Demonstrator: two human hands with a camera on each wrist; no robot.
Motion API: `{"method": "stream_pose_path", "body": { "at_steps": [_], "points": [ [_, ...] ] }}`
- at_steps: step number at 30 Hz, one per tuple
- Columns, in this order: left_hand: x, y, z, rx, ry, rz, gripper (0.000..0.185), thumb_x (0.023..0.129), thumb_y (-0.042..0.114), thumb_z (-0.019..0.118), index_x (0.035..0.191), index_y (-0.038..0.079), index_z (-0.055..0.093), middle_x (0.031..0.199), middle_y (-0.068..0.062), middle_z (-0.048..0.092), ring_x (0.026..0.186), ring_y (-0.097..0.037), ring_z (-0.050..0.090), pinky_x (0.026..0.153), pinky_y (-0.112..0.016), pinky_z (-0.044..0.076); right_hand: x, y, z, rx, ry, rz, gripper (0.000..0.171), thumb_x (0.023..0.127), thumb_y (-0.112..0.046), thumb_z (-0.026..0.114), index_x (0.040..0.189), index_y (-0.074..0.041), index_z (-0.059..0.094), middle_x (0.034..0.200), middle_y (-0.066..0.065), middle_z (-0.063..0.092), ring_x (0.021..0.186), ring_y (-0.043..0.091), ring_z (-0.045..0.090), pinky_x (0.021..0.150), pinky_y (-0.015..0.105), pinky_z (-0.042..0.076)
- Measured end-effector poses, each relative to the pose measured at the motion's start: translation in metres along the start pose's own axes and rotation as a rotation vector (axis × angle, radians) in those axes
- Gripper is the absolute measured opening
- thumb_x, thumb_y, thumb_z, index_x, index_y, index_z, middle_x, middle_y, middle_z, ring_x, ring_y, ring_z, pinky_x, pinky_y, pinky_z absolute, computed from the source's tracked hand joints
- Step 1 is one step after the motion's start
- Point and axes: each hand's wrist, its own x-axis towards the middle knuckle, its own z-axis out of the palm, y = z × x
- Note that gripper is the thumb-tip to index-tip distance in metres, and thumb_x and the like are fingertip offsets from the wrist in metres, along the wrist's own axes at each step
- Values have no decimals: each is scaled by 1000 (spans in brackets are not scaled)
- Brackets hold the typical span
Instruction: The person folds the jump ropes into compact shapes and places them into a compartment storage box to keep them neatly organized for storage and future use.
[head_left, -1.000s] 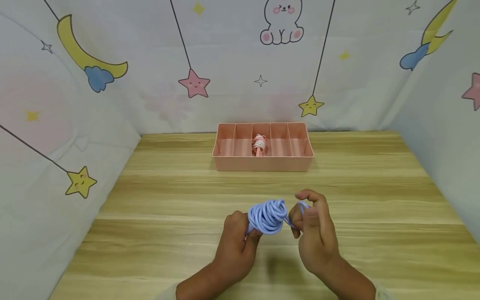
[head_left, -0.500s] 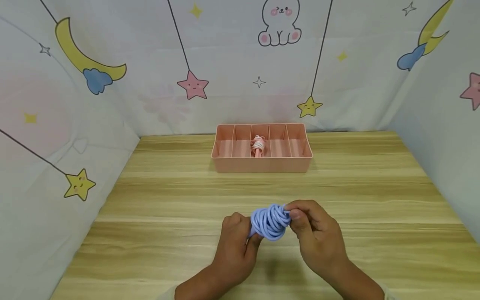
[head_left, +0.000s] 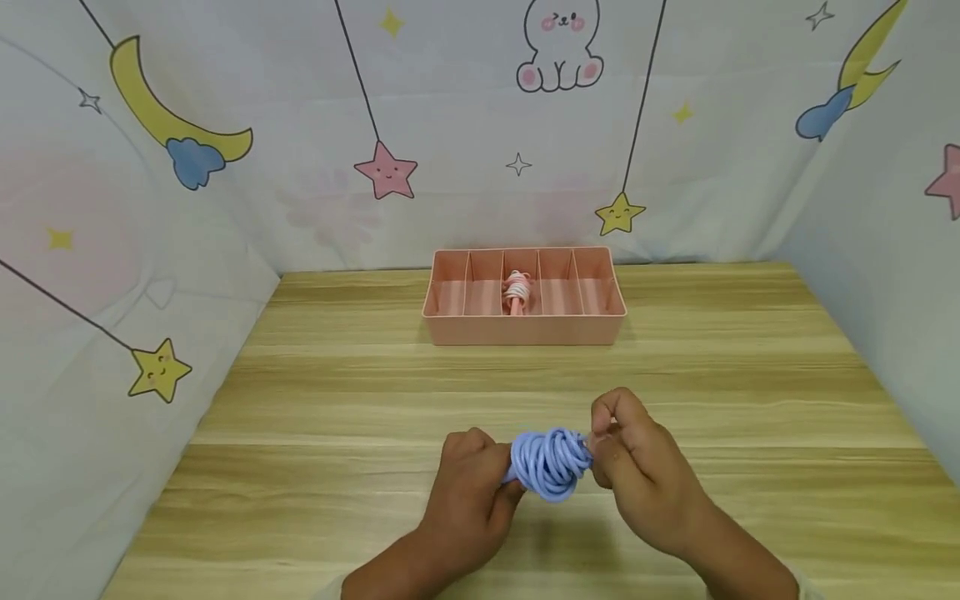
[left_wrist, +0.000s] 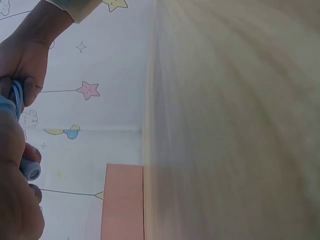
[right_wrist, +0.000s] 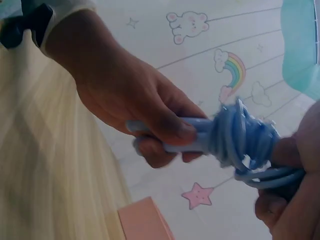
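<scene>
Pale blue jump rope (head_left: 551, 462) wound into a tight bundle, held between both hands above the wooden table (head_left: 750, 375).

Left hand (head_left: 468, 483) curls round the two handles sticking out beside the coils; right hand (head_left: 637, 467) pinches the loose strands on the opposite side.

A bundle of wound blue cord (head_left: 551, 462) is held above the table (head_left: 315, 417) between the left hand (head_left: 468, 492) and the right hand (head_left: 641, 475). A pink divided tray (head_left: 525, 329) is located farther back, with a pink-and-white bundle (head_left: 517, 292) in its middle compartment.
</scene>
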Motion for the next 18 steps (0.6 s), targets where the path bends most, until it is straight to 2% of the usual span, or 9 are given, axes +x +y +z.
{"method": "stream_pose_path", "body": {
  "at_steps": [3,5,8,9,11,13,15,16,18],
  "points": [
    [0,1,-1,13,-19,24,13,87,26,71,96,19,65,78,13,60,73,-9,44,76,-31,36,1,-2,-9,29,-126,28,22,97,14,38,100,-7,38,59,-8,33,53,-2,34,41,23,29],
    [1,1,-2,20,-9,32,13,87,25,70,96,18,65,79,13,61,73,-10,45,76,-31,36,0,-3,-12,50,-173,36,21,98,14,37,102,-7,36,61,-9,33,55,-2,33,42,24,29],
    [4,1,-3,32,17,24,13,93,29,66,94,17,63,78,11,61,73,-12,46,75,-33,36,-2,-2,-10,59,-162,22,16,103,12,37,105,-4,33,64,-7,37,56,4,38,46,28,32],
    [4,0,-3,36,26,18,15,95,31,63,94,17,62,77,11,60,73,-12,46,75,-33,37,-3,-2,-9,45,-140,29,13,104,10,37,105,-3,34,65,-8,40,57,6,41,49,29,35],
    [5,-1,-3,41,43,9,17,96,33,61,92,17,61,74,10,58,73,-13,46,75,-34,37,-3,-3,-8,49,-83,108,6,108,3,40,104,-1,38,66,-4,47,61,13,48,54,32,39],
    [5,-1,-3,48,58,8,18,95,34,62,90,17,61,73,10,56,72,-13,46,75,-35,38,-3,-5,-6,17,25,202,9,109,-6,47,102,0,48,68,-1,58,65,17,54,62,30,46],
    [5,0,-3,53,68,17,15,92,32,65,90,17,62,73,10,57,72,-13,46,75,-35,38,-4,-6,-5,34,141,284,14,107,-11,53,100,-1,58,69,3,63,67,18,59,66,29,50],
    [5,1,-2,56,69,22,13,90,30,67,90,18,62,73,10,58,72,-13,46,75,-35,38,-4,-6,-4,49,202,292,14,107,-10,55,100,-1,62,68,4,63,66,18,59,66,28,52],
    [5,2,-2,57,64,28,12,89,29,68,91,18,63,75,11,60,72,-12,47,75,-34,38,-7,-3,-1,58,295,212,14,105,-3,54,100,-2,67,66,4,62,62,15,58,62,25,50]
  ]
}}
